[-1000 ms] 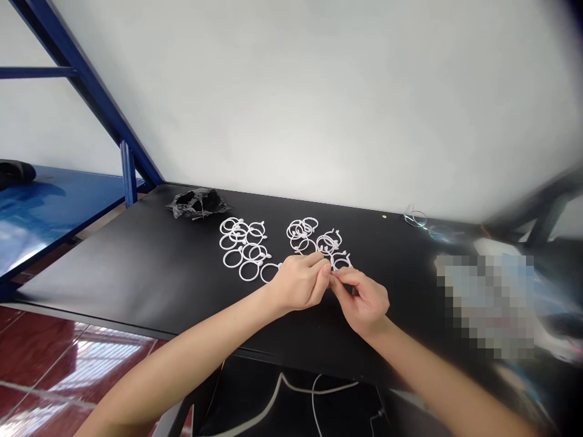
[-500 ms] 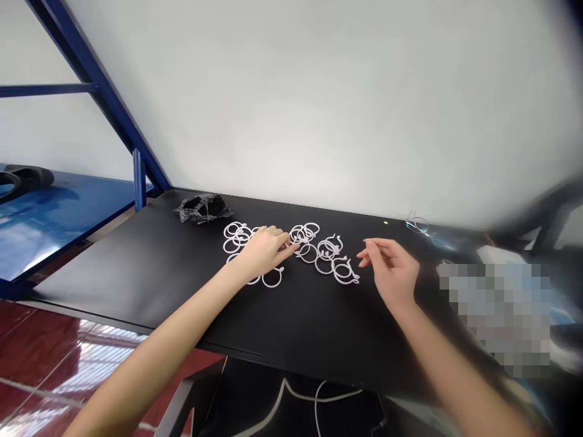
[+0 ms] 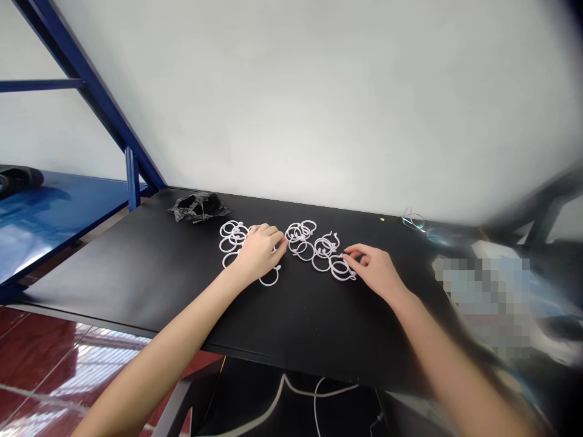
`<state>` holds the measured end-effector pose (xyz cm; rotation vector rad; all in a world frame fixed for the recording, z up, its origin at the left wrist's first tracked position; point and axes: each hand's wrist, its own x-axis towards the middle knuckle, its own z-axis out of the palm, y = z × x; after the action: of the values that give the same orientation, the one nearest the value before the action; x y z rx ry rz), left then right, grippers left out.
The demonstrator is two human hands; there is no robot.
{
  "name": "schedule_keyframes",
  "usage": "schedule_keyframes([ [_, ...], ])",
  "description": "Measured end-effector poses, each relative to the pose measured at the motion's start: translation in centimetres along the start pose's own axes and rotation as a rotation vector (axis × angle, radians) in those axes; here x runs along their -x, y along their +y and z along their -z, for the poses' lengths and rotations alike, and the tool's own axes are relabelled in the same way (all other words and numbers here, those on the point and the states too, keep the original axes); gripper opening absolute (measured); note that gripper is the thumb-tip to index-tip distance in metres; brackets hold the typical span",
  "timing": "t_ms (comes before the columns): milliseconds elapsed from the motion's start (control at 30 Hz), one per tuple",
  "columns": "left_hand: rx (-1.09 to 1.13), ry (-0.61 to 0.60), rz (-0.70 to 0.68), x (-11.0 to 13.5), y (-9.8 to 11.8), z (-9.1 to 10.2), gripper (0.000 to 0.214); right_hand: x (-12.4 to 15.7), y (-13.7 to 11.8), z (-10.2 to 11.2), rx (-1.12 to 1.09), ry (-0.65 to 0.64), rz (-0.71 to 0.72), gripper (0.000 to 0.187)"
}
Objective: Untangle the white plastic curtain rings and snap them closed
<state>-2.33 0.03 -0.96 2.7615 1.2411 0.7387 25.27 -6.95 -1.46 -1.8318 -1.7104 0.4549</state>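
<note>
Two loose groups of white plastic rings lie on the black table point(image 3: 136, 273). My left hand point(image 3: 259, 252) rests knuckles-up on the left group of rings point(image 3: 230, 237), its fingers curled down onto them; what is under the fingers is hidden. One ring point(image 3: 269, 278) lies just in front of that hand. My right hand point(image 3: 374, 270) is at the right end of the right group of rings point(image 3: 303, 233), thumb and forefinger pinching the nearest white ring point(image 3: 341, 269) flat on the table.
A crumpled black plastic bag point(image 3: 198, 205) lies at the back left of the table. Clear glasses point(image 3: 416, 221) sit at the back right by the wall. A blue metal frame point(image 3: 132, 176) and blue shelf stand to the left. White cables point(image 3: 291, 391) hang below the front edge.
The hands were together near the table's middle; they have parted. My left hand went to the left group of rings. My right hand swung right, then came down onto a ring.
</note>
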Motion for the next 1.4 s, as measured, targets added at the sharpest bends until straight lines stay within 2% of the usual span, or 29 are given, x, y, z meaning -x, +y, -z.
schedule_keyframes([
  [100, 0.028, -0.041, -0.092, -0.7, 1.4, 0.2, 0.025, 0.0, -0.2, -0.2, -0.052, -0.053, -0.044, 0.024],
  [233, 0.100, -0.064, -0.181, -1.8, 3.0, -0.1, 0.022, -0.1, 0.1, -0.4, -0.098, -0.061, -0.070, 0.024],
  [367, 0.215, 0.057, -0.217, -1.8, 3.9, -0.8, 0.022, -0.4, 0.7, -0.4, -0.178, -0.040, -0.081, 0.023],
  [467, 0.375, 0.091, -0.191, -1.0, 4.6, -0.9, 0.017, -0.4, 0.5, -0.2, -0.268, 0.068, -0.068, 0.024],
  [533, 0.596, 0.013, -0.105, -0.4, 5.2, -0.8, 0.025, 0.0, -0.3, -0.3, -0.304, 0.200, -0.022, 0.024],
  [600, 0.922, -0.156, 0.035, -0.2, 5.8, -0.7, 0.041, 0.8, -1.4, -0.9, -0.299, 0.290, 0.076, 0.022],
  [667, 1.223, -0.339, 0.151, -0.2, 6.3, -0.7, 0.048, 1.7, -2.7, -1.7, -0.266, 0.271, 0.222, 0.016],
  [733, 1.381, -0.432, 0.205, -0.3, 6.6, -0.9, 0.046, 2.6, -3.7, -2.5, -0.279, 0.255, 0.310, 0.013],
  [800, 1.417, -0.423, 0.238, -0.4, 6.6, -1.0, 0.039, 3.1, -4.4, -3.0, -0.358, 0.230, 0.303, 0.012],
  [933, 1.462, -0.374, 0.299, -0.6, 6.1, -0.4, 0.033, 2.8, -4.8, -2.4, -0.664, 0.092, 0.124, 0.023],
  [1033, 1.496, -0.409, 0.308, -0.7, 5.5, 0.3, 0.032, 2.4, -4.9, -1.8, -0.823, -0.090, 0.069, 0.029],
  [1100, 1.521, -0.460, 0.307, -0.7, 5.3, 0.6, 0.029, 2.4, -5.0, -1.8, -0.859, -0.143, 0.071, 0.029],
  [1300, 1.512, -0.592, 0.327, -0.6, 5.2, 1.1, 0.013, 3.3, -5.3, -2.7, -0.811, 0.016, 0.132, 0.017],
  [1400, 1.496, -0.618, 0.299, -0.6, 5.1, 1.3, 0.016, 3.6, -5.7, -3.0, -0.817, 0.019, 0.148, 0.019],
])
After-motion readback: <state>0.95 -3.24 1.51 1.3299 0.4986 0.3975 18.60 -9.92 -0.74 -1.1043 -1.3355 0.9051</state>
